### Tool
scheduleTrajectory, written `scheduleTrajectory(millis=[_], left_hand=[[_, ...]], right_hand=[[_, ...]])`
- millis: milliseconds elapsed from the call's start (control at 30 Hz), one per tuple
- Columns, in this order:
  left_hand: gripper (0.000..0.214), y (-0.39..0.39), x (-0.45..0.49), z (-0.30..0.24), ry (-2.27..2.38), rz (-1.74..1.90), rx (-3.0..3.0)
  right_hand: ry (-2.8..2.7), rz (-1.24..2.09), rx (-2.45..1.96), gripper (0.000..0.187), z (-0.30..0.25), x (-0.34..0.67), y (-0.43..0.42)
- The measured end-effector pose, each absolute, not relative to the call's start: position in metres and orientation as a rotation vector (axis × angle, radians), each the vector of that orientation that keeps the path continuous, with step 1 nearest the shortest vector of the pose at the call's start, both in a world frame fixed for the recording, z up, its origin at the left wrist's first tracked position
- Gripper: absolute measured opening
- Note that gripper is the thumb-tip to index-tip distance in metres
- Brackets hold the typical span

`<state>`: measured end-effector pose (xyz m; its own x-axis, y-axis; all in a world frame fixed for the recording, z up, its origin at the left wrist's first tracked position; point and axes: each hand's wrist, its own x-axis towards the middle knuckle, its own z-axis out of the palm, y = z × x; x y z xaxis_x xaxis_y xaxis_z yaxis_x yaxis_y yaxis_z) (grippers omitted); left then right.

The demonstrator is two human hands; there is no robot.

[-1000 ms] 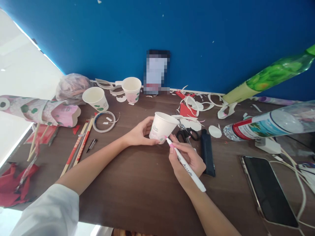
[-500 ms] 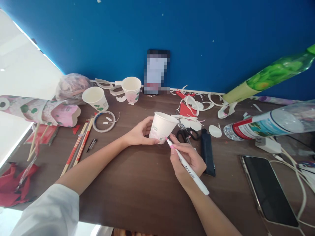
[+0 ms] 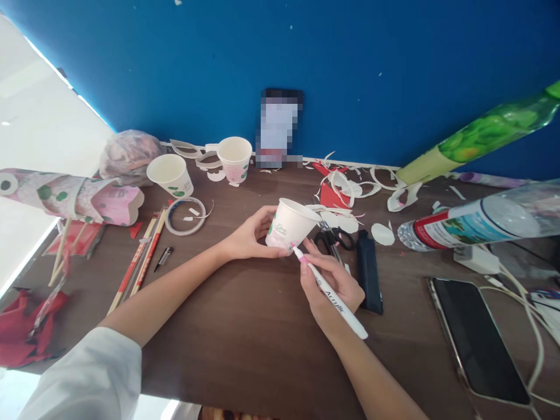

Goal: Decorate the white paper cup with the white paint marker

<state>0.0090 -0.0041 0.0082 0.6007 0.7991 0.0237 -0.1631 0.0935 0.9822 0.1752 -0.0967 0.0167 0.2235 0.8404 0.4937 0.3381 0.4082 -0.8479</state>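
Note:
My left hand (image 3: pixel 248 236) wraps its fingers around a white paper cup (image 3: pixel 289 223) that stands slightly tilted on the brown table (image 3: pixel 245 326). My right hand (image 3: pixel 333 284) grips a white acrylic marker (image 3: pixel 329 293) like a pen. Its pink tip touches the lower side of the cup, where pink colour shows. Black scissors (image 3: pixel 333 238) lie just behind my right hand.
Two more paper cups (image 3: pixel 170 174) (image 3: pixel 235 156) stand at the back left beside a tape ring (image 3: pixel 185 216) and sticks (image 3: pixel 140 256). Paper scraps (image 3: pixel 350 189), a dark case (image 3: pixel 368 270), a lying bottle (image 3: pixel 476 221), a phone (image 3: pixel 479 338) and cables (image 3: pixel 525 303) fill the right.
The cup has turned a little in my left hand, showing more of its green print. The marker tip has shifted slightly along the cup's lower side.

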Motion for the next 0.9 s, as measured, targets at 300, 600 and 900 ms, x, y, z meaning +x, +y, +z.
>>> scheduleTrajectory(millis=[300,600,900], left_hand=[[0.066,-0.005,0.008,0.022,0.692,0.768,1.442],[0.068,-0.004,0.007,0.023,0.747,0.762,1.516],[0.063,-0.004,0.005,0.024,0.749,0.714,1.498]], right_hand=[[-1.401,0.579,-1.055,0.023,0.024,0.175,-0.099],[-1.448,0.462,-1.070,0.021,0.023,0.177,-0.096],[-1.478,0.492,-1.077,0.024,0.021,0.178,-0.098]])
